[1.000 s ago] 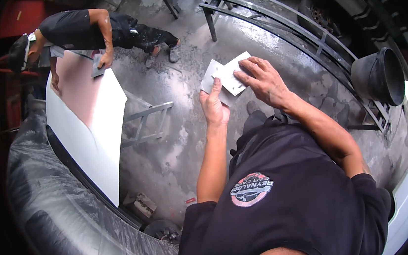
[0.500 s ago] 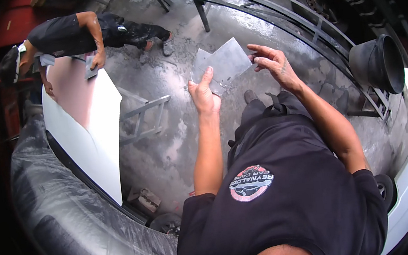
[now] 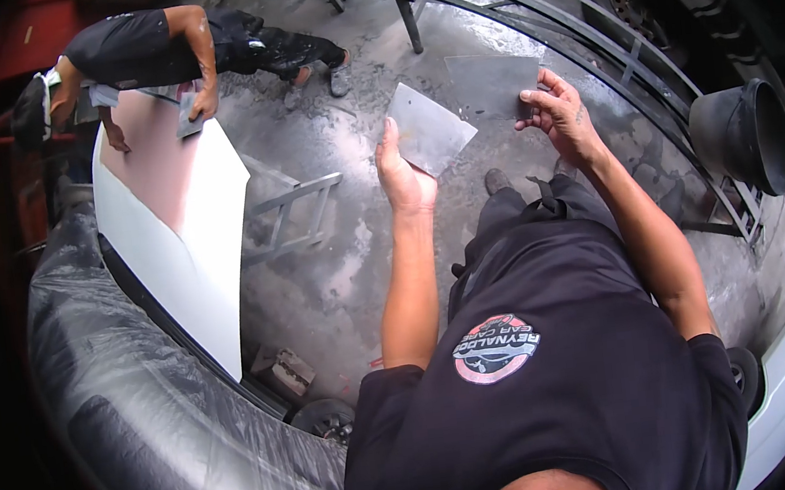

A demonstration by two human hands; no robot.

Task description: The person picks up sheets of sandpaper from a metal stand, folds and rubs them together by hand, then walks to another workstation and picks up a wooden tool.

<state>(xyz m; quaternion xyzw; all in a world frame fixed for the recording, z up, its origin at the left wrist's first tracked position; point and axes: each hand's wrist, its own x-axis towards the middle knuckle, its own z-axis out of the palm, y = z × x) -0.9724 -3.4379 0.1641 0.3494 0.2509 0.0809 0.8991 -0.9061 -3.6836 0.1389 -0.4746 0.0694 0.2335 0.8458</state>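
Your left hand (image 3: 408, 184) had its grip closed on a pale sheet (image 3: 435, 129) at its one o'clock; your right hand (image 3: 563, 120) pinched a dark sheet (image 3: 496, 84) at its ten o'clock, well clear of a three-o'clock bucket (image 3: 720, 131).

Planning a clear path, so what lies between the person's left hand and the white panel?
In the head view, a grey metal stand shows beside the white panel; from there to the left hand, only floor shows.
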